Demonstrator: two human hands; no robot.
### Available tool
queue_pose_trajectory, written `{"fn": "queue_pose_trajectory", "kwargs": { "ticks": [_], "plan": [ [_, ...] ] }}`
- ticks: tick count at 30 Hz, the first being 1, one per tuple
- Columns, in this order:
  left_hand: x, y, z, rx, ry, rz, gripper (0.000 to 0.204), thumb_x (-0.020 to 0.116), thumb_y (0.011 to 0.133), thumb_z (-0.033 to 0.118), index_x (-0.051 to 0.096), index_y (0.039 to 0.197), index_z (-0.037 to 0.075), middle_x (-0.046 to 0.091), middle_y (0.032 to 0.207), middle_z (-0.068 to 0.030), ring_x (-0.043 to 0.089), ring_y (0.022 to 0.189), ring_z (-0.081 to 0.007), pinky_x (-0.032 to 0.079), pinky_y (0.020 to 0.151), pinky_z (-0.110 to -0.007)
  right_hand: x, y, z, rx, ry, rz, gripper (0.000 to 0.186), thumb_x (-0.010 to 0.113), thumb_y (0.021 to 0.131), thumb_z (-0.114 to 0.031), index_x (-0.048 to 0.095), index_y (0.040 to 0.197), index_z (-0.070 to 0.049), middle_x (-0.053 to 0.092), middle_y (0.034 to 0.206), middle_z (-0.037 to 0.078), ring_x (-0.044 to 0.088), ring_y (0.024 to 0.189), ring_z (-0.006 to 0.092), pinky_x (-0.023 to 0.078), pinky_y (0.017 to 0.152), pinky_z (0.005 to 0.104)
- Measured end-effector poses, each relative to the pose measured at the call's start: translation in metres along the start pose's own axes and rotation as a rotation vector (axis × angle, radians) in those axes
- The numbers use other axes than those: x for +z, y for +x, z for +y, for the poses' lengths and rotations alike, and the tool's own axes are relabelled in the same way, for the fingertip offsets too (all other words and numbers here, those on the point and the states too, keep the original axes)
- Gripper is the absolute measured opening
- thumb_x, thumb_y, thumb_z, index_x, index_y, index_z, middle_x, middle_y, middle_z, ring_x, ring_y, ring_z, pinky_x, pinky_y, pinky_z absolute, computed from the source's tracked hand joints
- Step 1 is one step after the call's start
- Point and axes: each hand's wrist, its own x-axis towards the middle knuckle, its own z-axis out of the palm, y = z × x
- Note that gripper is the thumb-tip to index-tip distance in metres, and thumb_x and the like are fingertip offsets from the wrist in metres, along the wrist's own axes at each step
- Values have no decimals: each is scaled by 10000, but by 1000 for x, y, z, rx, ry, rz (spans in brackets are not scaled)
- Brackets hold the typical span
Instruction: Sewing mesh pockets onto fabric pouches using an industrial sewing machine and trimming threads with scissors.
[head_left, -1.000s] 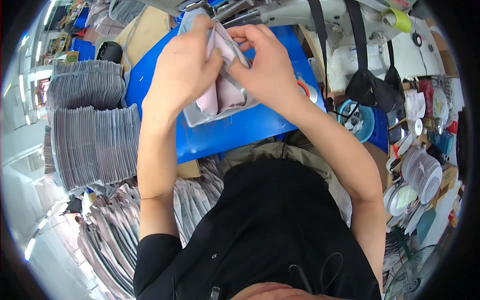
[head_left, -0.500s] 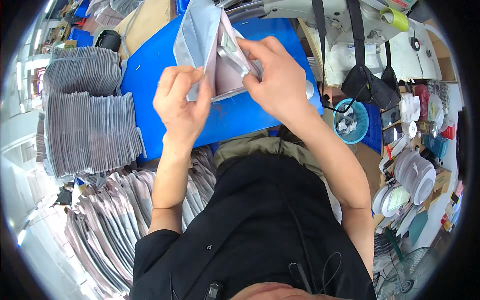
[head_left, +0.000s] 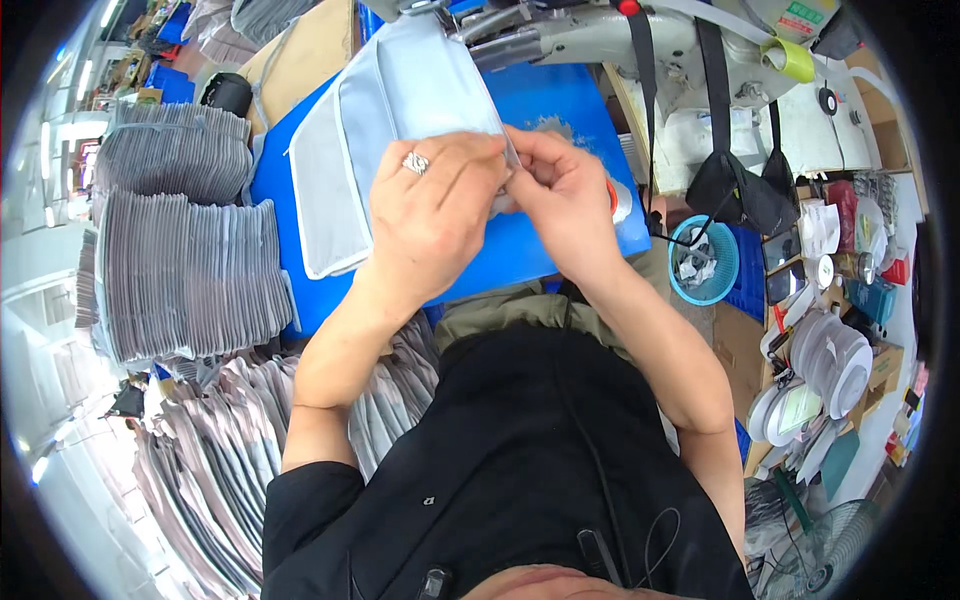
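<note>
A light grey-blue fabric piece (head_left: 425, 90) with pale piped edges lies over a blue tabletop (head_left: 580, 95), its far end by the sewing machine (head_left: 585, 42). My left hand (head_left: 435, 215), a ring on one finger, rests across the fabric, its fingertips closed on the right edge. There my right hand (head_left: 570, 205) meets it, thumb and forefinger pinching the same edge. The exact bit of cloth between the fingertips is hidden. Partly behind my right hand sits a white round thing (head_left: 622, 203) with a red rim.
Bundled stacks of grey fabric pieces (head_left: 190, 280) stand at the left, with more cloth pieces (head_left: 230, 430) hanging below them. A blue plastic basket (head_left: 708, 285) holding scraps is right of the table. Black straps and a pouch (head_left: 722, 185) hang near the machine. A fan (head_left: 830, 550) stands lower right.
The fabric, held up and folded open before, now lies flatter and spreads left over the table. My left hand has moved right and down, to the edge beside my right hand.
</note>
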Motion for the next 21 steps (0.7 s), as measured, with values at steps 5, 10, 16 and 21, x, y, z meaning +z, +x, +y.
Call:
{"fn": "queue_pose_trajectory", "kwargs": {
  "ticks": [5, 10, 16, 21],
  "plan": [
    [3, 10, -14, 58, 10, -37, 220, 738, 712, 71, 692, 927, 70, 735, 1020, -31, 716, 917, -176, 472, 777, -322, 7, 15, 4, -3, 216, -24, 318, 665, 936, 30, 708, 1251, 23, 620, 997, 18, 643, 858, 72, 583, 699, 242],
    [5, 22, -32, 79, 40, -58, 210, 727, 717, 78, 688, 923, 76, 738, 1030, -16, 718, 919, -168, 470, 788, -321, 11, 33, 3, 37, 273, -50, 334, 666, 944, 27, 670, 1278, 42, 651, 998, 13, 650, 857, 72, 580, 716, 240],
    [3, 40, -48, 98, 53, -104, 184, 717, 735, 64, 686, 917, 78, 751, 1031, -20, 727, 926, -174, 475, 794, -332, 21, 57, 5, -19, 311, 6, 298, 670, 949, 1, 684, 1243, 47, 661, 940, -6, 641, 857, 60, 538, 704, 226],
    [7, 52, -69, 80, 27, -167, 154, 723, 799, 63, 707, 952, 71, 760, 1049, -42, 726, 949, -217, 496, 816, -360, 31, 78, 8, -55, 397, 27, 235, 683, 914, -22, 738, 1135, 37, 680, 917, -7, 602, 782, 40, 487, 640, 219]
  ]
}}
